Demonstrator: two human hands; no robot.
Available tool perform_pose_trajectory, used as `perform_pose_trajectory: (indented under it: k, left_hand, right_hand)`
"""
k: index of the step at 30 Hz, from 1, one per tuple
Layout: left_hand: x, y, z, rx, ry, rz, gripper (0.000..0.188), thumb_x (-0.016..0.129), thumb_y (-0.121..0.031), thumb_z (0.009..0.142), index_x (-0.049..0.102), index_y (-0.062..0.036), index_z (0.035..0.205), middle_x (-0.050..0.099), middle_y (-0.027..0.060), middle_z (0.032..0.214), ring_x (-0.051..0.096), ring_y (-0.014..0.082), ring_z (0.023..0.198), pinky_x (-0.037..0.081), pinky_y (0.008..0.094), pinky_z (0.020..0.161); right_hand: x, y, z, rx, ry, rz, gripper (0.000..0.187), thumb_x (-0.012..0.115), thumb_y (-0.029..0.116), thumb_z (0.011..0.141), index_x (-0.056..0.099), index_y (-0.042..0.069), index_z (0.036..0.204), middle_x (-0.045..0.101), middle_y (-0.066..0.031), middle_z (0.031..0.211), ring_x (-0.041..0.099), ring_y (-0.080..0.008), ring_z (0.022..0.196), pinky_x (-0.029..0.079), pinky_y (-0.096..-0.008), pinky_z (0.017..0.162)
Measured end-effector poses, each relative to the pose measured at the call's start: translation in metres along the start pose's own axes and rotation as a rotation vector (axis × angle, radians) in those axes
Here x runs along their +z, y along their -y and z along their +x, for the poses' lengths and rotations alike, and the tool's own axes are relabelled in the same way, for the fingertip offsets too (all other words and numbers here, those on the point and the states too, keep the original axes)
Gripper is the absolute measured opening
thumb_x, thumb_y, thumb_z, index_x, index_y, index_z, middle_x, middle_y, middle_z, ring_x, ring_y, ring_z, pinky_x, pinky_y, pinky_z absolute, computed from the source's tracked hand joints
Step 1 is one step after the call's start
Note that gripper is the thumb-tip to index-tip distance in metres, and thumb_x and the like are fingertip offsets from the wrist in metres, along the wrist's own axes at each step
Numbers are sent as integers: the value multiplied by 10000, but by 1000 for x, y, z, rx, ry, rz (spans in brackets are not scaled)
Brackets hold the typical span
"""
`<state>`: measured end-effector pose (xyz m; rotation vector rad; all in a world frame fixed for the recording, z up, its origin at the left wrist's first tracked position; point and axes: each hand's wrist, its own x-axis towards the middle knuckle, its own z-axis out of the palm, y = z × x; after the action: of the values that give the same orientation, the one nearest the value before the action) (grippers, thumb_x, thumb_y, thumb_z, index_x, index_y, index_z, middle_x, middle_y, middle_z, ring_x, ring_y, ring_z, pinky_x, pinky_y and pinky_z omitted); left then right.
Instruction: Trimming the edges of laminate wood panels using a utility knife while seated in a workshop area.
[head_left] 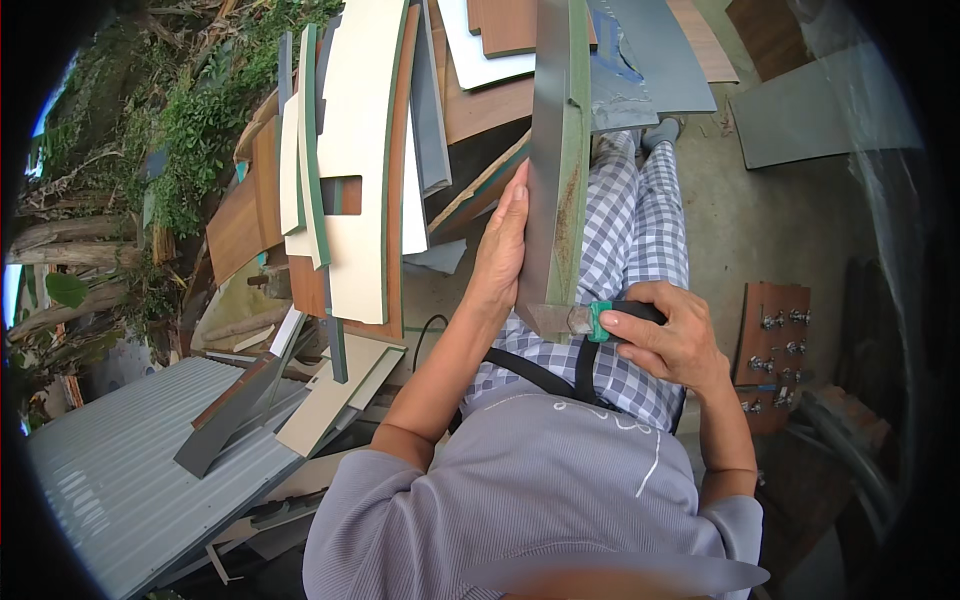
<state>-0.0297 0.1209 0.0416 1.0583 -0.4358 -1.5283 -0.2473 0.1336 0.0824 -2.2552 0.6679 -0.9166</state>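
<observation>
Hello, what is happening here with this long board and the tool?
A seated person holds a long grey panel with a green edge standing on edge over the lap. The left hand lies flat against its left side and steadies it. The right hand grips a tool with a dark handle and green tape; its metal blade meets the panel's near end. More board offcuts are stacked at the left.

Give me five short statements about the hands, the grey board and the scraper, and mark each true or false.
1. The left hand lies flat against the long grey laminated board with a green edge. True.
2. The right hand is empty. False: it grips a black-handled scraper with green tape.
3. The scraper's blade meets the board's lower end. True.
4. The board lies flat on the corrugated metal sheet. False: it stands over the lap.
5. Both hands wear gloves. False: bare.
</observation>
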Motion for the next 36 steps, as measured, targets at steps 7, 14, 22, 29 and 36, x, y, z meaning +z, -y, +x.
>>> perform_pose_trajectory:
  k: [7, 14, 22, 29, 36]
  left_hand:
    - [-8, 6, 1, 25, 50, 24, 513, 377, -319, 991, 267, -62, 1421, 457, 42, 1325, 486, 95, 1136, 424, 228, 941]
    - [-11, 3, -6, -5, 0, 93, 520, 368, -353, 990, 286, -73, 1420, 426, 33, 1358, 449, 98, 1176, 368, 238, 985]
    - [-37, 11, -1, -58, 110, -47, 509, 369, -375, 985, 263, -160, 1434, 570, 17, 846, 562, 76, 669, 482, 207, 568]
    - [-40, 18, -7, -94, 21, 25, 531, 370, -409, 973, 235, -192, 1439, 486, 10, 684, 444, 63, 450, 386, 197, 366]
    - [-43, 17, -11, -120, 81, -9, 568, 381, -441, 960, 208, -203, 1446, 478, 15, 671, 434, 71, 440, 397, 204, 362]
  right_hand:
    - [-40, 18, 20, -17, 306, -352, 547, 743, 265, 669, 589, 401, 1175, 536, -32, 840, 541, -191, 686, 457, -320, 573]
    - [-42, 2, 34, -63, 328, -421, 562, 733, 266, 682, 565, 438, 1190, 541, -28, 852, 541, -195, 698, 463, -328, 597]
    - [-26, -20, 55, -156, 279, -415, 599, 738, 211, 673, 557, 413, 1208, 550, -53, 879, 557, -211, 719, 469, -326, 596]
    - [-24, -59, 82, -126, 115, -558, 598, 739, 185, 688, 553, 371, 1225, 554, -55, 881, 569, -202, 715, 494, -319, 605]
    - [-24, -70, 100, -91, 89, -595, 558, 711, 203, 737, 539, 374, 1241, 560, -38, 877, 586, -186, 710, 514, -306, 605]
